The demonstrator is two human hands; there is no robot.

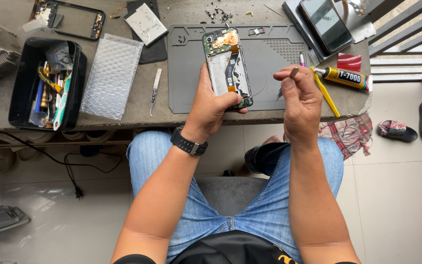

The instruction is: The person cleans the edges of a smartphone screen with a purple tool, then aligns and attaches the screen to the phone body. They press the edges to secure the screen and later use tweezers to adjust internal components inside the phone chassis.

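left hand (210, 105): grip clamped on opened black smartphone with exposed boards (227, 68), above grey silicone repair mat (264, 73) | right hand (300, 95): fingertips pinched together on small dark flat part (294, 73) | advice: steady phone, align part squarely, press gently.

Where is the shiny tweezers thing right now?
In the head view, the tweezers lie on the worktable, left of the grey work mat and right of the bubble-wrap bag, away from both hands.
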